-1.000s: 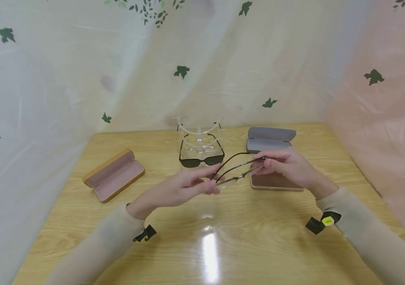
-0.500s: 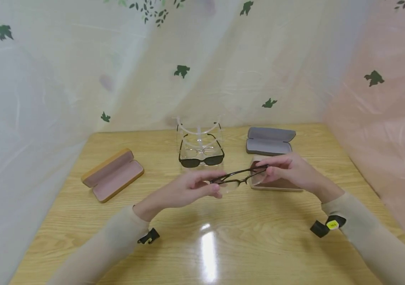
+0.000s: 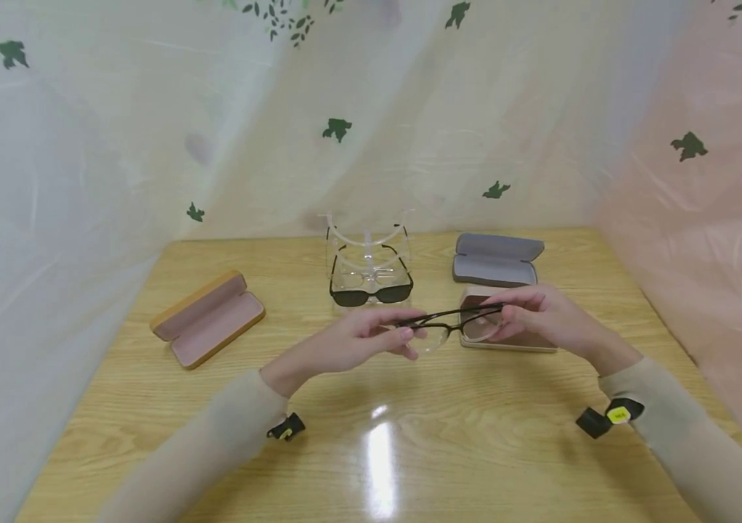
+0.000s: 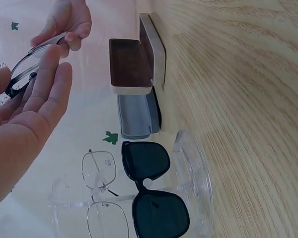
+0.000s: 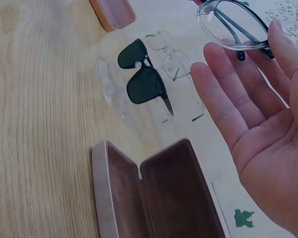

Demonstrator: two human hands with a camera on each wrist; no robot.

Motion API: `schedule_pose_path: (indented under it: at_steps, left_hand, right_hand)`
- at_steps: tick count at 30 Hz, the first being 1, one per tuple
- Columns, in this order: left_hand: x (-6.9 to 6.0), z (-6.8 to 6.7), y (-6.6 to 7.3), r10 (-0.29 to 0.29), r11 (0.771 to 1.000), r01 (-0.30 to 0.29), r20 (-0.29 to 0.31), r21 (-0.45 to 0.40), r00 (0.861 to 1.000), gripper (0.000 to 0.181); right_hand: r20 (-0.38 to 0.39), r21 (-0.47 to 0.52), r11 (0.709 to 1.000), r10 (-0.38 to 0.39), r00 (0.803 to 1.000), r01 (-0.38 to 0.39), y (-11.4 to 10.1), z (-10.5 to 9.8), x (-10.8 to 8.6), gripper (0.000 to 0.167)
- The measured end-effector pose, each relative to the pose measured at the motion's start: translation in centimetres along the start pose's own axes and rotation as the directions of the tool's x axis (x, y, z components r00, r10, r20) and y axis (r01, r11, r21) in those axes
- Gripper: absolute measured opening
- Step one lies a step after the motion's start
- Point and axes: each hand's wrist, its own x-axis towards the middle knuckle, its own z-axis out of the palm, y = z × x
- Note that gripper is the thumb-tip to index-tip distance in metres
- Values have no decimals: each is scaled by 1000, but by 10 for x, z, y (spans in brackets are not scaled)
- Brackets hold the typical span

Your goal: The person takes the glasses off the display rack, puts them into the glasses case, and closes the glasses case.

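Black-rimmed glasses (image 3: 454, 327) are held up over the table between both hands, their temples folded behind the lenses. The left hand (image 3: 351, 341) pinches one end of the frame between thumb and fingers. At the other end, the right hand (image 3: 557, 323) pinches the frame the same way. In the right wrist view the right hand (image 5: 273, 114) has its thumb on the glasses (image 5: 233, 25), lower fingers spread. The left wrist view shows the left hand (image 4: 30, 114) gripping its end of the glasses (image 4: 25, 74). Behind the right hand lies a pinkish-beige case with its lid up (image 3: 508, 349).
A clear stand (image 3: 368, 250) at the back centre holds black sunglasses (image 3: 372, 296) and thin-rimmed glasses (image 3: 364, 277). An orange case (image 3: 217, 330) lies opened at the left; a grey case (image 3: 498, 269) stands opened at the back right, all on a wooden table (image 3: 319, 450).
The temples, spread out above the frame a second ago, are now folded against it. Both hands have shifted slightly to the right with the glasses. The cases and stand have stayed put.
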Motion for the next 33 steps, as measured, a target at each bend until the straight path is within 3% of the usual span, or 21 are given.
schedule_pose_path:
  at_steps: [5,14,20,27,30,33]
  left_hand:
    - [10,3,-1,-36,999,36,-19,28,999,41]
    - [33,11,-12,-104,995,104,-102,-4,989,42]
    - [52,18,-24,-137,987,122,-149,-106,979,40]
    - [79,31,-42,-220,974,197,-248,-111,944,35]
    - [89,38,-49,-247,968,223,-272,-116,930,31]
    - [98,44,-56,-301,949,258,-273,-183,913,29]
  right_hand:
    - [28,-23,1000,16,1000,-15,2,-9,-8,31]
    - [-6,-71,993,97,995,-97,8,-29,-26,34]
    - [-21,-57,991,121,992,-122,19,-44,-37,36]
    - [-80,-105,973,200,977,-208,30,-57,-54,32]
    - [-85,-77,969,228,970,-235,35,-63,-60,31]
    - [-75,-19,969,244,967,-246,40,-69,-67,31]
